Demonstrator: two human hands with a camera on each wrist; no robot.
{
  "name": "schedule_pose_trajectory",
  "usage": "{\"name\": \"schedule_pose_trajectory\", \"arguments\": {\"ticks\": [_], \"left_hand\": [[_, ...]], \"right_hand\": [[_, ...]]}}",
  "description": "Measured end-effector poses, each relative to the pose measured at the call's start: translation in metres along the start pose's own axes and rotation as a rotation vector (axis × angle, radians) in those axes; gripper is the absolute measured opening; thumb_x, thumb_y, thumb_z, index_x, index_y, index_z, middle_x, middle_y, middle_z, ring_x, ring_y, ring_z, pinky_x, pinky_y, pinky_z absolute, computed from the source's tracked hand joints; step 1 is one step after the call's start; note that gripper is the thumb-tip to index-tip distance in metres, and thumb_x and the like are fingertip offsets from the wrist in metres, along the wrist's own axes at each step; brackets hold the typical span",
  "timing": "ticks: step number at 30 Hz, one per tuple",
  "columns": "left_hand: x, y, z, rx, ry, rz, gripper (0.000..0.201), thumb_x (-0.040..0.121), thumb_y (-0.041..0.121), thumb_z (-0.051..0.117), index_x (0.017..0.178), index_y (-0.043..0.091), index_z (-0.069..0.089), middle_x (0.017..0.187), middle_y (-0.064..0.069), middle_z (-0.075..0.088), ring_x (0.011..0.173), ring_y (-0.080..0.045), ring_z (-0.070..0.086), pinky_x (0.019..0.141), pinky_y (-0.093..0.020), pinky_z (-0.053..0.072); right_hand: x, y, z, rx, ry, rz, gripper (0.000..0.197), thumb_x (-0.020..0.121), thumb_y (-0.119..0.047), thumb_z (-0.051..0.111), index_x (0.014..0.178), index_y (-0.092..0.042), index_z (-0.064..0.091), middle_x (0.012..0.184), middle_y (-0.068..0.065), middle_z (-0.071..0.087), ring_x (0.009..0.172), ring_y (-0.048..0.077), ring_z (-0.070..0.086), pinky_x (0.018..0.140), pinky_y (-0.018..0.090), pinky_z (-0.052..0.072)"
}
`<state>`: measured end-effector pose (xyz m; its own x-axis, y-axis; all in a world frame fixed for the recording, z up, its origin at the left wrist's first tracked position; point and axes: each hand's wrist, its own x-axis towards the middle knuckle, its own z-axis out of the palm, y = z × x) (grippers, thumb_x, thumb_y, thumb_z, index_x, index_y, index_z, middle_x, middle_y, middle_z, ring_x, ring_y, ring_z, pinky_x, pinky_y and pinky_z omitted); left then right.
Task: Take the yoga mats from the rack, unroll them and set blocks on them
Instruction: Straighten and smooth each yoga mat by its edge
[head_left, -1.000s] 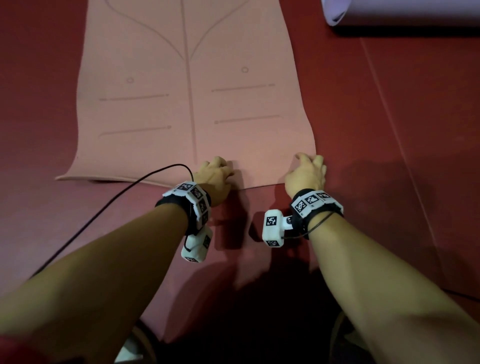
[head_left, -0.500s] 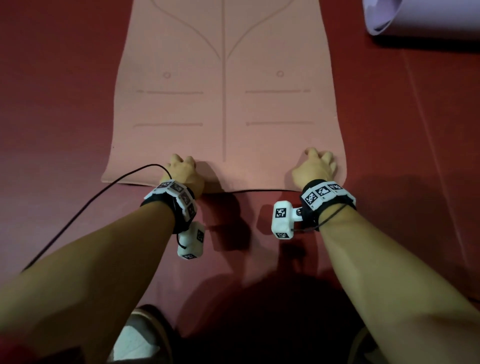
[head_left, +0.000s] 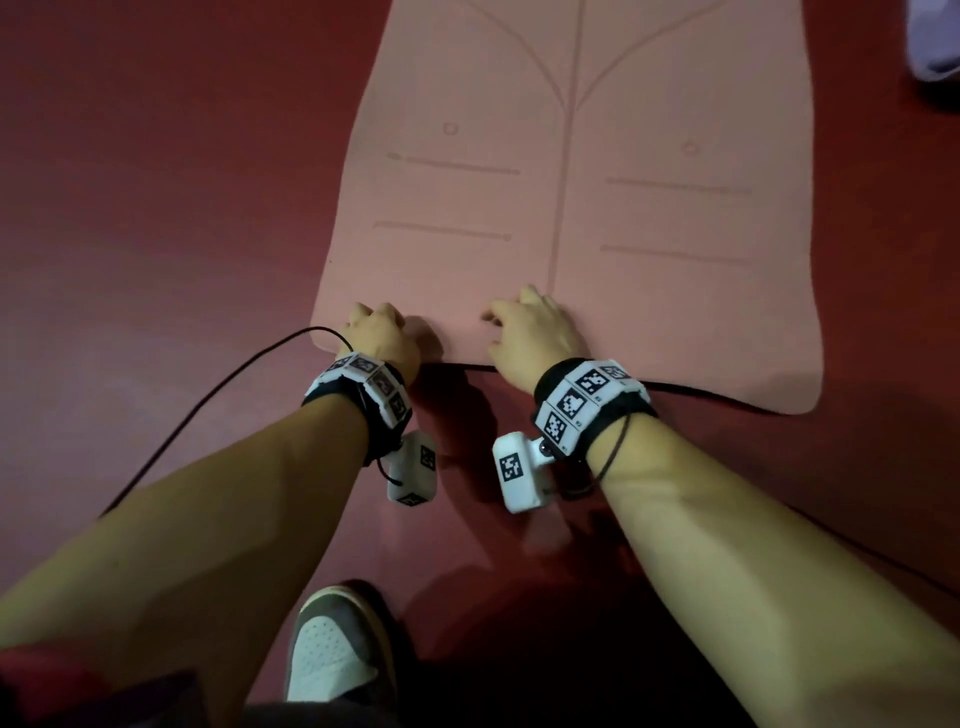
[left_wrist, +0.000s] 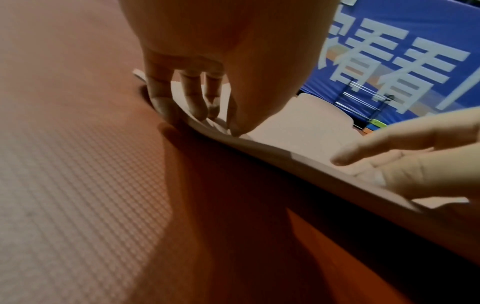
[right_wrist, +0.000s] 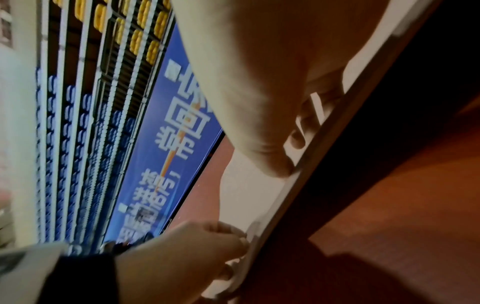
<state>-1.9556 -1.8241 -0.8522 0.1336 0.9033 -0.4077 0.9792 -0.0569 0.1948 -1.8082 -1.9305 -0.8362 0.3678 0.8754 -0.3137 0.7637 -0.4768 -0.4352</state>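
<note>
Flattening the pink mat (head_left: 571, 208) on the red floor (head_left: 156, 208), head view: both hands at its near edge, left hand (head_left: 382, 338) curled by the corner. Left wrist cam: fingers (left_wrist: 193, 98) are gripping the edge, so keep pulling evenly. Right wrist cam: right hand (right_wrist: 259, 82) is pressing fingertips down, gripping nothing afaict.

- My pink mat (head_left: 623, 208) runs off the top of the head view, so its far end is out of sight.
- A pale purple roll (head_left: 935, 47) is cut by the upper right corner.
- My left hand (head_left: 382, 338) hides its own fingertips there.
- The blue banner (right_wrist: 166, 164) lettering is too blurred to read.
- My shoe (head_left: 332, 654) is half covered by my arm.
</note>
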Motion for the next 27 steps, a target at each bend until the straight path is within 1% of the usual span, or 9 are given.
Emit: {"name": "schedule_pose_trajectory", "arguments": {"ticks": [2,4,6,9,14,18,20,23,27], "left_hand": [[0.003,-0.013,-0.005,-0.044,0.010,-0.090,0.028,0.095,0.026,0.049,0.118,0.015,0.061,0.125,-0.014,0.043,0.108,-0.038,0.053,0.082,-0.040,0.041],[0.005,-0.025,-0.008,-0.040,0.026,-0.141,0.030,0.093,0.032,0.050,0.117,0.017,0.060,0.126,-0.014,0.041,0.111,-0.039,0.049,0.086,-0.042,0.040],[0.007,-0.036,-0.007,0.014,0.070,-0.127,0.034,0.091,0.039,0.051,0.115,0.017,0.060,0.126,-0.014,0.042,0.114,-0.038,0.043,0.093,-0.047,0.038],[0.009,-0.042,-0.002,0.090,0.123,-0.073,0.040,0.089,0.046,0.054,0.115,0.016,0.058,0.127,-0.013,0.045,0.116,-0.036,0.041,0.094,-0.048,0.038],[0.007,-0.037,0.004,0.037,0.105,-0.118,0.040,0.086,0.028,0.062,0.122,0.013,0.051,0.140,-0.013,0.036,0.122,-0.037,0.038,0.097,-0.049,0.038],[0.014,-0.035,-0.001,-0.012,0.086,-0.145,0.030,0.086,0.025,0.058,0.114,0.015,0.053,0.130,-0.014,0.039,0.119,-0.039,0.039,0.095,-0.050,0.039],[0.016,-0.032,-0.005,-0.090,0.093,-0.168,0.030,0.090,0.034,0.051,0.116,0.017,0.052,0.128,-0.015,0.041,0.120,-0.040,0.038,0.092,-0.049,0.038],[0.013,-0.028,-0.012,-0.211,0.104,-0.220,0.036,0.094,0.038,0.046,0.126,0.021,0.051,0.135,-0.014,0.043,0.127,-0.039,0.037,0.098,-0.046,0.035],[0.020,-0.024,-0.022,-0.436,0.021,-0.359,0.055,0.080,0.037,0.055,0.132,0.025,0.043,0.137,-0.012,0.040,0.126,-0.038,0.044,0.107,-0.048,0.036]], "right_hand": [[0.006,-0.018,0.011,-0.045,-0.036,-0.067,0.037,0.087,-0.027,0.060,0.123,-0.034,0.061,0.118,0.001,0.053,0.111,0.025,0.051,0.096,0.041,0.045],[0.009,-0.030,0.021,-0.094,-0.090,-0.083,0.037,0.086,-0.039,0.064,0.123,-0.036,0.060,0.120,0.001,0.050,0.111,0.026,0.050,0.095,0.041,0.046],[0.007,-0.036,0.032,-0.113,-0.120,-0.076,0.037,0.085,-0.049,0.066,0.119,-0.036,0.058,0.120,0.002,0.044,0.109,0.028,0.048,0.089,0.042,0.049],[0.005,-0.037,0.043,-0.129,-0.077,-0.077,0.037,0.087,-0.049,0.065,0.118,-0.032,0.053,0.120,0.003,0.046,0.109,0.028,0.049,0.084,0.038,0.045],[0.014,-0.043,0.051,-0.124,-0.055,-0.030,0.041,0.080,-0.044,0.073,0.111,-0.030,0.051,0.116,0.004,0.049,0.109,0.027,0.048,0.088,0.037,0.042],[0.017,-0.043,0.050,-0.071,-0.063,0.002,0.044,0.074,-0.043,0.079,0.104,-0.030,0.050,0.112,0.001,0.049,0.107,0.025,0.048,0.080,0.034,0.038],[0.015,-0.039,0.048,-0.063,-0.054,-0.029,0.048,0.073,-0.045,0.080,0.106,-0.029,0.050,0.111,0.000,0.050,0.104,0.024,0.050,0.079,0.033,0.039],[0.014,-0.034,0.042,-0.103,-0.059,-0.091,0.057,0.072,-0.040,0.078,0.121,-0.030,0.050,0.116,0.002,0.048,0.108,0.025,0.049,0.085,0.034,0.042],[0.017,-0.036,0.029,-0.199,-0.046,-0.156,0.071,0.071,-0.030,0.074,0.136,-0.035,0.046,0.127,0.002,0.044,0.120,0.025,0.041,0.099,0.041,0.035]]}}
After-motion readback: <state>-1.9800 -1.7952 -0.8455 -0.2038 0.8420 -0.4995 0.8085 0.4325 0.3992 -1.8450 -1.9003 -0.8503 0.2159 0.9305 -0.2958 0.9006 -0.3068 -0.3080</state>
